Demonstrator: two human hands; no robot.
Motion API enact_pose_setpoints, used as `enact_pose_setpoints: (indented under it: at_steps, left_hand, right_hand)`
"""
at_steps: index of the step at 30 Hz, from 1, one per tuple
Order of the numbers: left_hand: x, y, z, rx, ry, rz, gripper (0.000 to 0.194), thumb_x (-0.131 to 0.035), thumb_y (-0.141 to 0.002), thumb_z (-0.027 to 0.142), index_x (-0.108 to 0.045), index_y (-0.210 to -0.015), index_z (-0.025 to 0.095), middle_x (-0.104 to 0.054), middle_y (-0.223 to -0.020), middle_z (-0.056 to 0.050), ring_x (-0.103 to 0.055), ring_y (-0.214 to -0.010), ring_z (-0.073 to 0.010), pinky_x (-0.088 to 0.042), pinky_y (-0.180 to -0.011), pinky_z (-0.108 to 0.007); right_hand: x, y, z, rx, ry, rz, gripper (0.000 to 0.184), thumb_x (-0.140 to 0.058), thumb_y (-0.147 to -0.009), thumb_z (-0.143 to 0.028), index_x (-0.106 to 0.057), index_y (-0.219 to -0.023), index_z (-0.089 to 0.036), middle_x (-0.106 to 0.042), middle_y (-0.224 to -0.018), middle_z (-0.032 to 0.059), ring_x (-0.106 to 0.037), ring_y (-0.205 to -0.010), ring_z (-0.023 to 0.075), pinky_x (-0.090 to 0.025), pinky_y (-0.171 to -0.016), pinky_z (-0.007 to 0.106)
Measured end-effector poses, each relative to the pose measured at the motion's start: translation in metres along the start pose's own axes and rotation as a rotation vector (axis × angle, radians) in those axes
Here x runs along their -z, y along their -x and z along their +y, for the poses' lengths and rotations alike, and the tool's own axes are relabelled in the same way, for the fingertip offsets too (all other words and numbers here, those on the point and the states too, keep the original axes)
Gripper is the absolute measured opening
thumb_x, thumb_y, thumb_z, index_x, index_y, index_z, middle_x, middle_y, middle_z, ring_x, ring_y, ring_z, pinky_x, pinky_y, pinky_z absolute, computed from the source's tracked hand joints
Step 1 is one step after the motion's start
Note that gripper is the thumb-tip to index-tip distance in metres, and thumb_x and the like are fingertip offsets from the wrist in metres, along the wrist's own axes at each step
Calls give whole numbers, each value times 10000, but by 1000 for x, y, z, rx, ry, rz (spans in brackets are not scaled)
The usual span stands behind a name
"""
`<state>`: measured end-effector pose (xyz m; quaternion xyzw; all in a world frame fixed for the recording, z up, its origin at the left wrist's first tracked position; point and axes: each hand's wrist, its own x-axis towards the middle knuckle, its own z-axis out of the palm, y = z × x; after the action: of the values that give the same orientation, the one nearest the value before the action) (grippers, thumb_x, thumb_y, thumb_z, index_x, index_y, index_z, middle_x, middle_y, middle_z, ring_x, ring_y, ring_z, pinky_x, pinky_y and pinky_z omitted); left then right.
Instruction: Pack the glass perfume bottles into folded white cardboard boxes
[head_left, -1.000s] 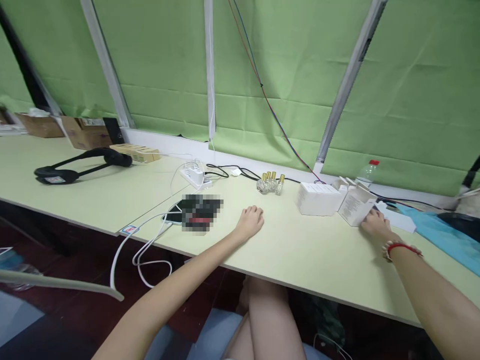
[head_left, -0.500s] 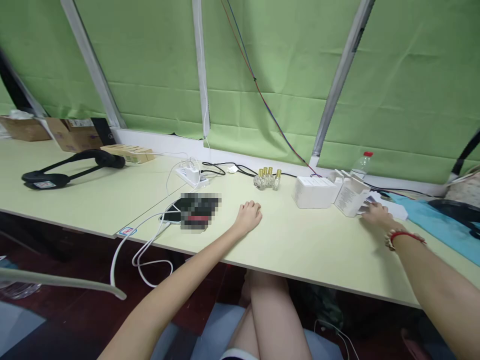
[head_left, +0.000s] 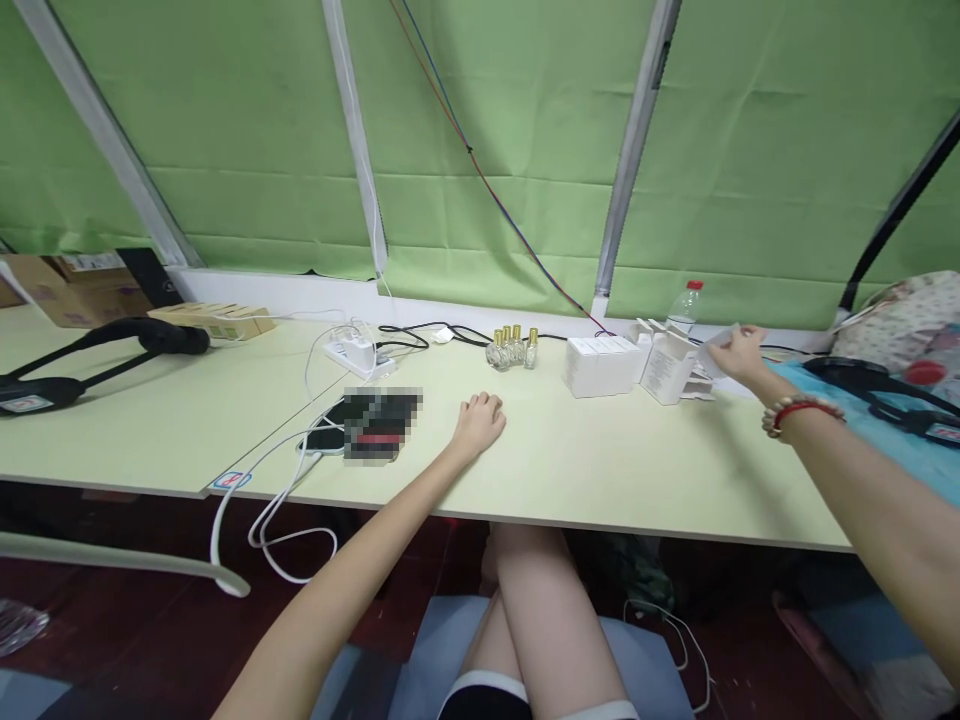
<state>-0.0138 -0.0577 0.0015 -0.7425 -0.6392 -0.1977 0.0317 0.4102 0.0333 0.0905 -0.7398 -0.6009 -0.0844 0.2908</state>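
My left hand (head_left: 478,423) rests on the tabletop with its fingers loosely bent and nothing in them. Over the right side of the table my right hand (head_left: 739,355) is raised, its fingers closed on a small white box (head_left: 716,352), blurred and partly hidden by the hand. Just left of it an upright white carton (head_left: 666,368) stands with flaps up. Beside that is a closed white box (head_left: 602,366). Several small glass bottles with gold caps (head_left: 512,346) stand in a group behind my left hand.
A phone (head_left: 322,428) with white cables lies left of my left hand, near a power strip (head_left: 356,355). A black headset (head_left: 142,340) and a yellow box (head_left: 225,320) are farther left. Blue cloth (head_left: 795,375) and a red-capped bottle (head_left: 684,305) are at the right.
My right hand has lifted from the tabletop beside the cartons, bringing the small white box up with it. My left hand stays on the table. The view has turned right.
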Motion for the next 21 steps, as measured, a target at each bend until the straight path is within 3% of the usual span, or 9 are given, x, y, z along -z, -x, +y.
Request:
enact_pose_setpoints:
  at_steps: [2,5,7,10,13,16,19,21]
  left_hand:
    - [1,1,0,-4,1,-1,280,-360,-831,228,-547,-1035,183,-566,-1092,-96,-490,-1044,-241,-342,-879,-380]
    - [2,2,1,-4,-1,-4,281,-358,-834,228,-546,-1040,188,-569,-1094,-98,-493,-1043,-245,-345,-879,-382]
    - [3,2,2,-5,-3,-7,282,-358,-836,229,-545,-1043,188,-567,-1101,-101,-493,-1047,-247,-345,-883,-386]
    - [3,2,3,-2,-4,-17,292,-348,-840,225,-543,-1053,180,-564,-1108,-107,-490,-1054,-251,-348,-886,-392]
    - [3,1,3,3,-8,-24,300,-342,-840,219,-538,-1066,182,-564,-1110,-105,-486,-1063,-251,-349,-888,-391]
    - [3,0,3,5,-12,-29,306,-342,-838,213,-536,-1072,180,-562,-1115,-104,-484,-1069,-252,-348,-891,-388]
    - [3,-1,4,4,-19,-31,314,-342,-838,219,-534,-1081,173,-561,-1113,-108,-484,-1069,-255,-349,-892,-389]
    - [3,-1,4,0,-25,-29,316,-342,-839,224,-534,-1085,170,-560,-1111,-111,-485,-1065,-258,-350,-890,-394]
  right_hand:
    - [16,0,-17,41,-18,35,399,-422,-829,-254,-481,-1114,19,-301,-1240,279,-303,-1197,237,-282,-924,264]
    - [34,13,-48,326,-68,195,467,-411,-821,-230,-419,-1226,4,-289,-1299,254,-319,-1214,230,-275,-957,277]
    - [40,27,-67,523,-74,213,427,-351,-840,-213,-459,-1219,-48,-376,-1272,204,-371,-1191,228,-298,-952,312]
    - [37,46,-83,628,-42,192,399,-362,-833,-217,-492,-1204,-152,-491,-1174,128,-464,-1089,234,-315,-930,376]
    - [22,56,-76,489,10,269,413,-387,-827,-260,-471,-1216,-149,-488,-1187,146,-437,-1129,271,-286,-952,437]
    - [5,58,-51,164,82,257,543,-442,-801,-354,-397,-1276,-95,-423,-1260,219,-372,-1195,347,-290,-938,515]
    - [-4,56,-24,-172,126,-27,639,-480,-756,-528,-461,-1228,-98,-410,-1281,246,-360,-1210,403,-326,-916,546]
    - [-2,54,-13,-276,107,-209,714,-481,-737,-591,-433,-1266,-113,-446,-1256,246,-443,-1153,393,-413,-853,498]
